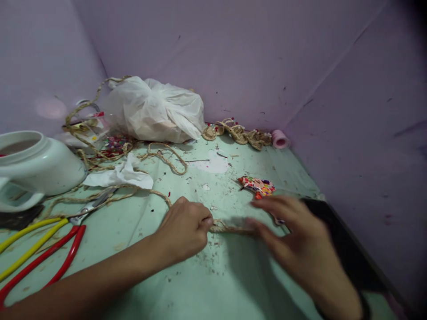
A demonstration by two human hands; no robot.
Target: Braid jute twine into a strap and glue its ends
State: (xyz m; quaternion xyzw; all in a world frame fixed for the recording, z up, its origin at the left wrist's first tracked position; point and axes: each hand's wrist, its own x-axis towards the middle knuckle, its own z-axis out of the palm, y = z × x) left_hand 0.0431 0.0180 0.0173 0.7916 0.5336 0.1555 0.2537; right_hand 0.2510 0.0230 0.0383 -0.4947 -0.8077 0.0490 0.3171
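My left hand [187,229] is closed in a fist on a length of jute rope [230,227] that lies on the pale green table cover [213,284]. The rope runs left from the fist across the table toward a tangle at the back. My right hand [296,242] is blurred by motion; its fingers reach toward the free end of the rope, and its thumb seems to touch it. A small colourful patterned piece [257,186] lies just beyond the right hand.
Red-handled [50,262] and yellow-handled tools [30,238] lie at the left. A white plastic jar [36,166], crumpled tissue [120,177], a white plastic bag [156,111], woven jute pieces [240,133] and a pink spool [279,139] stand further back. A dark object [336,240] is at the right edge.
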